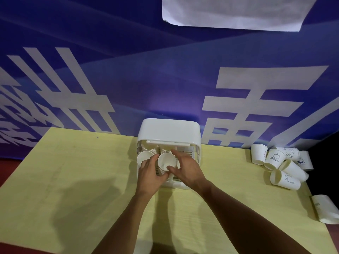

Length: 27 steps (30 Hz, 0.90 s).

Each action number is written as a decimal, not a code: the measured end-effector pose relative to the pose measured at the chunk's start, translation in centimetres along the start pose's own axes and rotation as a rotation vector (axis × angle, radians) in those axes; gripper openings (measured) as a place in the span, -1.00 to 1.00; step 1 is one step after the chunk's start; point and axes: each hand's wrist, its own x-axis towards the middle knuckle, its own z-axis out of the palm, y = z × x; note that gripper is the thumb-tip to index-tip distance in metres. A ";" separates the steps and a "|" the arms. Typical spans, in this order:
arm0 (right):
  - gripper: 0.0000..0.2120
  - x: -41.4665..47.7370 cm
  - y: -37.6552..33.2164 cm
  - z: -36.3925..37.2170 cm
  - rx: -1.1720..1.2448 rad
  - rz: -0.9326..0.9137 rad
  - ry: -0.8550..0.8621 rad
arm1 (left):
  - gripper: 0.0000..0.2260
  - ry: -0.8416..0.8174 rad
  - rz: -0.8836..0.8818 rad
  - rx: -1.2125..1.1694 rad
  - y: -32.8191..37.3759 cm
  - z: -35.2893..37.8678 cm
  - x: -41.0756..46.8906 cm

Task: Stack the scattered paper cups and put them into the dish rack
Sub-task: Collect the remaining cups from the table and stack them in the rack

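Note:
A white dish rack (168, 132) with a lifted lid stands at the back middle of the yellow table (73, 180). Inside it lie stacks of white paper cups, one stack (145, 157) at the left and one stack (165, 162) in the middle, mouths facing me. My left hand (149, 176) and my right hand (185, 169) both grip the middle stack, left fingers curled under its near rim, right thumb on the rim and fingers over its far side. Several loose paper cups (280, 165) with printed drawings lie scattered at the table's right back.
One more paper cup (325, 208) lies on its side at the table's right edge. A blue banner wall (128, 79) rises right behind the rack. The table's left half and front are bare yellow surface.

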 end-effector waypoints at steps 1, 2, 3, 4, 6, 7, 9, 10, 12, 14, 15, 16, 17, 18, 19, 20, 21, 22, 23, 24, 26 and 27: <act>-0.44 0.0 0.0 0.0 -0.016 -0.008 -0.005 | -0.41 -0.006 -0.001 0.006 -0.1 0.1 0.0; -0.46 0.0 0.0 0.0 -0.031 -0.013 -0.006 | -0.41 -0.011 -0.006 0.011 -0.2 0.2 0.1; -0.48 0.1 0.0 0.0 -0.045 -0.020 -0.005 | -0.40 -0.013 -0.012 0.016 -0.3 0.2 0.1; -0.49 0.0 0.0 0.1 -0.057 -0.021 -0.006 | -0.40 -0.016 -0.017 0.021 -0.3 0.2 0.1; -0.50 -0.1 0.1 0.2 -0.073 -0.013 -0.007 | -0.41 -0.026 -0.020 0.037 -0.2 0.2 0.2; -0.50 -0.1 0.2 0.3 -0.077 -0.009 -0.006 | -0.41 -0.029 -0.019 0.044 -0.3 0.3 0.2; -0.51 -0.2 0.3 0.5 -0.082 -0.004 -0.012 | -0.41 -0.031 -0.020 0.057 -0.5 0.4 0.2; -0.51 -0.3 0.4 0.6 -0.085 -0.002 -0.019 | -0.41 -0.030 -0.021 0.065 -0.7 0.5 0.2; -0.50 -0.3 0.5 0.8 -0.082 0.004 -0.032 | -0.40 -0.035 -0.020 0.076 -1.0 0.6 0.2; -0.50 -0.4 0.6 0.9 -0.081 0.016 -0.039 | -0.40 -0.036 -0.015 0.082 -1.0 0.7 0.1; -0.49 -0.4 0.6 0.9 -0.084 0.019 -0.040 | -0.40 -0.035 -0.010 0.083 -1.0 0.6 0.1; -0.49 -0.4 0.7 0.9 -0.088 0.021 -0.043 | -0.40 -0.032 -0.006 0.085 -1.0 0.6 0.1; -0.49 -0.4 0.7 0.9 -0.092 0.021 -0.047 | -0.40 -0.032 -0.005 0.087 -1.0 0.6 0.1; -0.49 -0.4 0.7 0.9 -0.095 0.019 -0.050 | -0.40 -0.034 -0.004 0.089 -1.1 0.6 0.1; -0.50 -0.5 0.7 0.9 -0.093 0.016 -0.047 | -0.40 -0.036 0.001 0.096 -1.1 0.6 0.1; -0.51 -0.6 0.7 0.9 -0.087 0.017 -0.034 | -0.39 -0.034 0.015 0.105 -1.3 0.6 0.1; -0.52 -0.8 0.8 0.8 -0.078 0.027 -0.014 | -0.40 -0.033 0.027 0.113 -1.5 0.6 0.1; -0.54 -1.0 0.8 0.7 -0.069 0.040 0.011 | -0.40 -0.032 0.038 0.119 -1.6 0.6 0.2; -0.56 -1.2 1.0 0.6 -0.060 0.055 0.036 | -0.41 -0.030 0.048 0.124 -1.7 0.7 0.3; -0.58 -1.5 1.1 0.5 -0.053 0.066 0.059 | -0.42 -0.029 0.058 0.129 -1.8 0.7 0.3; -0.59 -2.1 1.5 0.2 -0.055 0.088 0.094 | -0.44 -0.024 0.085 0.133 -1.8 0.7 0.5; -0.58 -2.4 1.7 0.1 -0.062 0.104 0.101 | -0.45 -0.023 0.098 0.134 -1.7 0.7 0.6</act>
